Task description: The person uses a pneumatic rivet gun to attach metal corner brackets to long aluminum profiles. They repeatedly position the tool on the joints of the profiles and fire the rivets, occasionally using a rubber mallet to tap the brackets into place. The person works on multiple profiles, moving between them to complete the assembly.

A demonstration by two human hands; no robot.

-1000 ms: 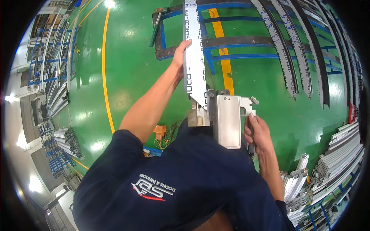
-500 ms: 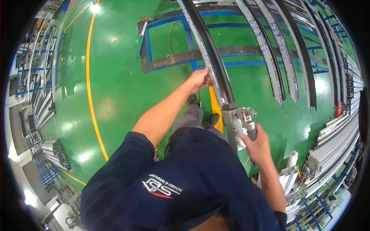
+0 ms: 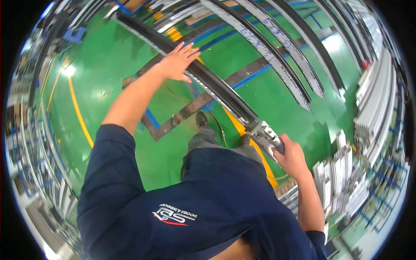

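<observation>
A long dark profile (image 3: 219, 87) slants from the upper left down to a metal tool (image 3: 262, 131) that meets its lower right end. The person's left hand (image 3: 175, 64) lies flat across the profile with its fingers spread, grasping nothing. The right hand (image 3: 291, 158) is closed around the dark handle of the tool. Beneath the profile runs a frame (image 3: 173, 121) with blue and dark bars; whether the two touch is unclear. To the right, similar long profiles (image 3: 277, 58) extend side by side, well apart from the right hand. Under everything is a green floor (image 3: 151, 169) with a yellow stripe (image 3: 260, 157), and pale profiles (image 3: 372, 119) are stacked at the right.
</observation>
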